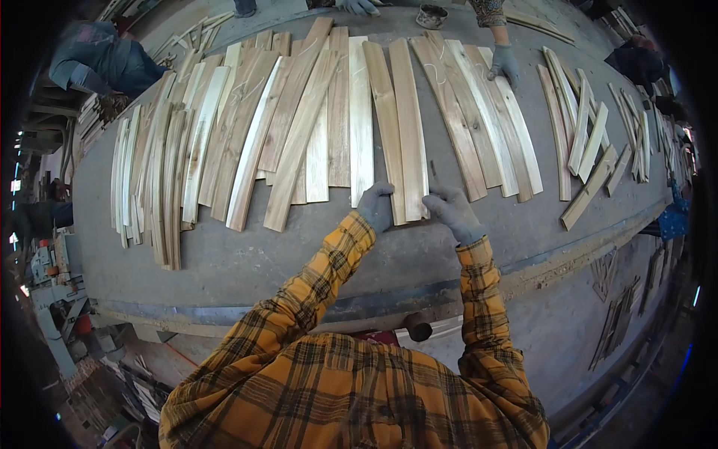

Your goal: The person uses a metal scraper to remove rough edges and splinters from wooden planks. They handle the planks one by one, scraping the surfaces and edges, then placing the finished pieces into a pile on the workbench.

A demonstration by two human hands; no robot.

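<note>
Two long wooden slats lie side by side before me, the left slat point(386, 129) against the right slat point(408, 129) at their near ends, spreading slightly apart toward the far ends. My left hand point(377, 206), in a grey glove, grips the left slat's outer edge near its end. On the other side my gloved right hand point(455, 212) holds the right slat's near corner between thumb and fingers. A thin dark stick point(432, 168) rises just beyond my right fingers; whether I hold it is unclear. The slats rest on a grey worktable point(314, 252).
Many slats point(224, 134) fan out at left, some overlapping. A co-worker's gloved hand point(505, 64) touches another group of slats point(477, 118) at right. Loose shorter strips point(589, 151) lie farther right. A round tin point(432, 17) stands at the far side. Another person point(106, 62) bends over the left end.
</note>
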